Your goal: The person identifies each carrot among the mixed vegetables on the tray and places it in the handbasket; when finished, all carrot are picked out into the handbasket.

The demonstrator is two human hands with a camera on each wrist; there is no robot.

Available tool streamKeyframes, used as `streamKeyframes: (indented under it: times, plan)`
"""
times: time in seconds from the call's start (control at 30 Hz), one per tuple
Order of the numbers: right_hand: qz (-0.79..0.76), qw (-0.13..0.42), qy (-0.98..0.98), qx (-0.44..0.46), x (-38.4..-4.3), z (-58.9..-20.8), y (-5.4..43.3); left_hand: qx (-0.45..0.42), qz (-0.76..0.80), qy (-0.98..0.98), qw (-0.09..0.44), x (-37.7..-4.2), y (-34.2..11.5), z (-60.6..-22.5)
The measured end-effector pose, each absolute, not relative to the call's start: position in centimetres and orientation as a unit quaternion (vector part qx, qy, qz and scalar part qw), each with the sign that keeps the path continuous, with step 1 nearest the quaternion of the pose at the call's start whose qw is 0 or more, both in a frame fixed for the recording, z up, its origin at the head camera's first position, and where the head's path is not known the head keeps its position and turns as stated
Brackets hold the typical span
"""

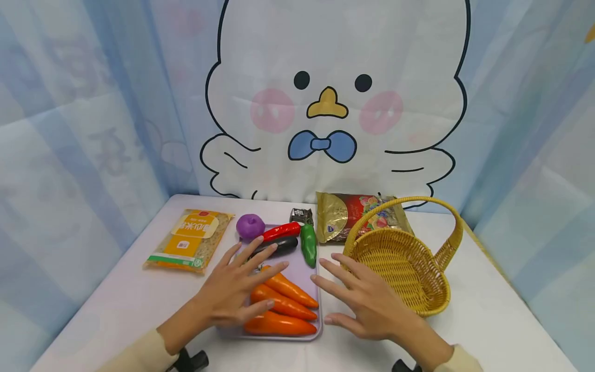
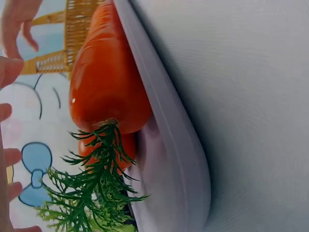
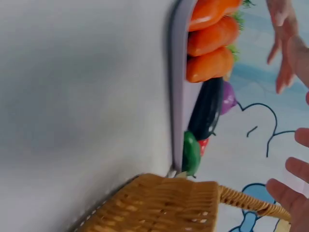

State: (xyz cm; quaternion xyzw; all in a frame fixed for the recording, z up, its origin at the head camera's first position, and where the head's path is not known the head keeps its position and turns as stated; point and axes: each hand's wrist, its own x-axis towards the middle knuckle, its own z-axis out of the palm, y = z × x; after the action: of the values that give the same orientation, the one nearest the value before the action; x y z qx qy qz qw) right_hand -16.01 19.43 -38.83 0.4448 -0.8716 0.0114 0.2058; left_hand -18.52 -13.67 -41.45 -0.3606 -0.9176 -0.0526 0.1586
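My left hand (image 1: 234,289) hovers with spread fingers over the left side of a lilac tray (image 1: 309,338), holding nothing. On the tray lie several orange carrots (image 1: 281,324) with green leafy tops (image 2: 99,179), a dark eggplant (image 1: 285,245), a red chili pepper (image 1: 282,231), a green pepper (image 1: 308,245) and a purple onion-like vegetable (image 1: 250,227) at the far left corner. Between the tray and a yellow wicker basket (image 1: 395,268), my right hand (image 1: 367,299) is held out, fingers spread and grasping nothing. It overlaps the basket's left side in the head view.
A bag of grain (image 1: 190,240) lies flat to the left of the tray. Behind the basket is a gold and red packet (image 1: 337,217). A small dark packet (image 1: 301,215) sits at the tray's far edge. A printed curtain (image 1: 325,170) hangs behind the white table (image 1: 116,305).
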Motion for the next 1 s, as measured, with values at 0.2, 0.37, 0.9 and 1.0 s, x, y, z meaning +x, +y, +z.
streamKeyframes:
  times: [0.2, 0.37, 0.9, 1.0]
  plan:
    - [0.045, 0.191, -0.875, 0.442, -16.6, -38.5, 17.8, -0.317, -0.101, -0.934, 0.132, -18.6, -14.2, -41.7]
    - [0.064, 0.188, -0.873, 0.446, -17.0, -38.9, 16.4, -0.287, -0.14, -0.939, 0.126, -19.2, -14.9, -42.0]
    - [0.069, 0.145, -0.892, 0.422, -18.9, -39.0, 13.9, -0.16, -0.309, -0.933, 0.093, -21.8, -17.5, -43.7]
    - [0.08, 0.135, -0.891, 0.425, -19.4, -39.0, 13.5, -0.122, -0.338, -0.929, 0.083, -22.1, -17.7, -44.1]
